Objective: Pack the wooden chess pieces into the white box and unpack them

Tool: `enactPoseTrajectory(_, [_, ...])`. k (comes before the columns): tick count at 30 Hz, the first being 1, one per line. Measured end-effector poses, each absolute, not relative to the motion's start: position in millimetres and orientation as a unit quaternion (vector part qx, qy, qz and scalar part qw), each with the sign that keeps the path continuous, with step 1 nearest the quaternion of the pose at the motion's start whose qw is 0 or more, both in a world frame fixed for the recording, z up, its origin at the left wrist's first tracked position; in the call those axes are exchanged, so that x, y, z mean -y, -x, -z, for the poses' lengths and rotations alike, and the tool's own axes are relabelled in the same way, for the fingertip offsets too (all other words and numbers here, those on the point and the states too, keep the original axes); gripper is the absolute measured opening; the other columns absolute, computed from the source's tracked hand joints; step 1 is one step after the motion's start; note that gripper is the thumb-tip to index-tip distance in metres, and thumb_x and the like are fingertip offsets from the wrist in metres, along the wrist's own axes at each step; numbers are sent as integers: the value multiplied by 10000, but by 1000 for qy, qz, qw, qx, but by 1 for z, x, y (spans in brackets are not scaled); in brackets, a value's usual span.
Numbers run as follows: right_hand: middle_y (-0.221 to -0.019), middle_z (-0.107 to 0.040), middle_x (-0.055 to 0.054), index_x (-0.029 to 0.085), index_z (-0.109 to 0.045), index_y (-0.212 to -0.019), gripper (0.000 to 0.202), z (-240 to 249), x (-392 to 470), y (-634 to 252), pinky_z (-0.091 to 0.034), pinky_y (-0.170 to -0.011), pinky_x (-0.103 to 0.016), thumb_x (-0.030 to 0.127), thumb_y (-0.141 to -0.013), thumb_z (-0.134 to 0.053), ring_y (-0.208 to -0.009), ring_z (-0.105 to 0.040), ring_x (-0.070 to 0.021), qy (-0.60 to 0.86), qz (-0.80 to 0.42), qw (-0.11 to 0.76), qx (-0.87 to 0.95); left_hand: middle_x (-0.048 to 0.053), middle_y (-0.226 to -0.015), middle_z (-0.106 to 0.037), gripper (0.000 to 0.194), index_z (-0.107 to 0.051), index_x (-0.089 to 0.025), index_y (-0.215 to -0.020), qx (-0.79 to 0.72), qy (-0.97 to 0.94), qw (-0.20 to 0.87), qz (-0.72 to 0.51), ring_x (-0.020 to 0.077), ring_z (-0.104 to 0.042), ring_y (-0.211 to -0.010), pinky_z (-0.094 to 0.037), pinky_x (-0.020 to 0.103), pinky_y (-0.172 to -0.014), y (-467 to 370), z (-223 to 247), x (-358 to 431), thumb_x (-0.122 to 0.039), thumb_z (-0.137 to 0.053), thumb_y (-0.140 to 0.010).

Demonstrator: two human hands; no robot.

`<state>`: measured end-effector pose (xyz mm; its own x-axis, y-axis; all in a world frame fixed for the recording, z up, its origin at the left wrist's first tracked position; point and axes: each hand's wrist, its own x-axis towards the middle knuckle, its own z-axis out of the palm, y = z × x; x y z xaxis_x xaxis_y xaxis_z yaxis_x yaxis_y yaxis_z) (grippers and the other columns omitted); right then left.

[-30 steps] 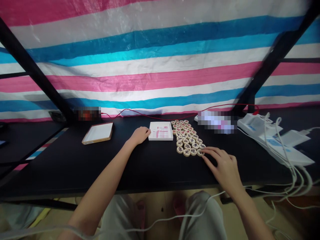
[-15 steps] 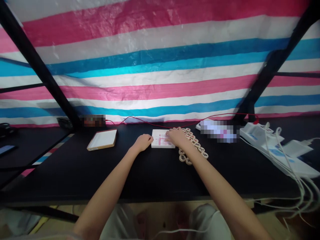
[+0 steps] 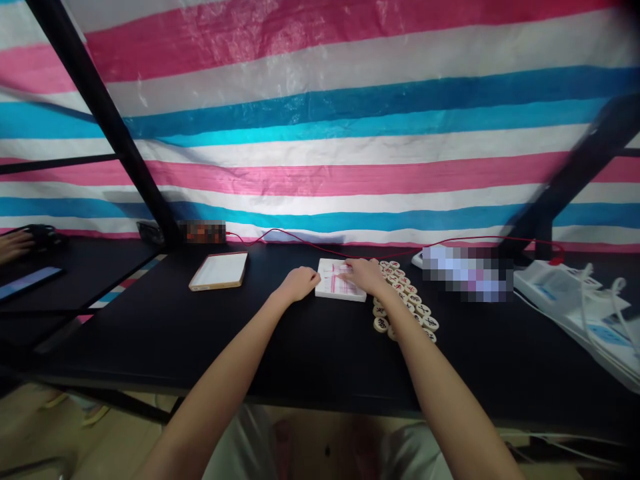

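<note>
Box (image 3: 337,295), white, shallow, on black surface (image 3: 320,353).
Left hand (image 3: 301,285) at its left edge, fingers curled, grip unclear; right hand (image 3: 367,276) over its right side, whether fingers are apart or together cannot be told; inscribed round pieces (image 3: 380,324) grouped just to the right.

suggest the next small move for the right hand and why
Probably pinch the pink-printed sheet with the right hand: it reaches over the box where the sheet lies, though whether it has a grip is unclear. The left hand, at the box's left edge, could steady the box.
</note>
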<state>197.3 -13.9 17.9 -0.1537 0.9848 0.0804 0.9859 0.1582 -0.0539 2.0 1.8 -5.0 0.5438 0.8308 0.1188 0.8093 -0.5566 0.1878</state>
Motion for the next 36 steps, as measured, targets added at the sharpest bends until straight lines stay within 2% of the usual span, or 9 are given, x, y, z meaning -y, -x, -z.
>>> enactPoseTrajectory(5, [-852,-680,-52,216,-634,-952,310,-22,17,-204,-333,-701,-284,437,-855,-440,-803,-593,-199,631,-17,217,744,117,-855,-683,421,-663,-151,-760,-458,-884,32,-87,206,-626,-785,-417,284,-699,0,4,-2,-284,-279,-872])
enactPoseTrajectory(10, [-711,-633,-22,178,-645,-852,342,-13,6,-222,-334,-604,-243,471,-809,-473,-643,-536,-151,604,-80,413,677,137,-892,-683,426,-672,-143,-840,-527,-849,-8,-43,242,-633,-830,-431,323,-721,14,-4,-7,-297,-275,-863])
enactPoseTrajectory(15, [-619,-560,-1,149,-617,-791,381,-12,1,-231,-344,-559,-232,508,-761,-494,-572,-479,-129,560,-160,516,628,159,-962,-671,448,-659,-119,-931,-616,-787,-30,-15,261,-618,-916,-433,352,-767,38,-11,-16,-292,-251,-867])
enactPoseTrajectory(18, [-639,-565,-1,147,-608,-798,362,-15,5,-227,-365,-565,-234,493,-731,-525,-575,-490,-128,529,-229,485,657,171,-970,-667,450,-655,-102,-946,-651,-757,-54,-9,276,-612,-934,-422,376,-791,49,-12,-19,-279,-248,-867])
enactPoseTrajectory(21, [-641,-582,0,157,-620,-788,294,-13,10,-219,-368,-575,-234,436,-739,-542,-586,-501,-129,526,-260,374,718,189,-991,-657,449,-646,-90,-965,-673,-737,-62,-2,287,-608,-942,-412,393,-801,55,-12,-20,-267,-245,-870])
enactPoseTrajectory(24, [-739,-638,-17,180,-648,-818,226,-8,13,-214,-371,-626,-239,372,-778,-535,-673,-540,-144,539,-211,283,765,195,-990,-650,431,-623,-84,-987,-685,-726,-63,6,301,-602,-944,-404,406,-803,59,-11,-21,-252,-243,-872])
enactPoseTrajectory(29, [-877,-672,-45,222,-654,-935,220,-4,14,-212,-366,-690,-266,333,-835,-493,-812,-580,-188,594,-101,192,774,181,-1014,-615,374,-505,-88,-1126,-703,-702,-105,-35,298,-587,-934,-388,400,-803,60,-7,-19,-197,-274,-853])
enactPoseTrajectory(33, [-978,-652,-57,218,-626,-1012,233,-5,17,-212,-349,-756,-294,306,-860,-473,-902,-570,-198,594,-15,176,785,217,-1159,-519,387,-442,-71,-1185,-691,-685,-176,-150,309,-503,-1056,-339,432,-885,45,-11,-8,-190,-323,-836])
enactPoseTrajectory(36, [-1072,-612,-56,218,-607,-1037,227,-6,17,-212,-322,-793,-318,269,-876,-456,-977,-540,-200,594,51,207,776,205,-1281,-433,387,-428,-114,-1219,-573,-743,-200,-282,290,-423,-1166,-310,437,-944,22,-16,4,-177,-322,-852])
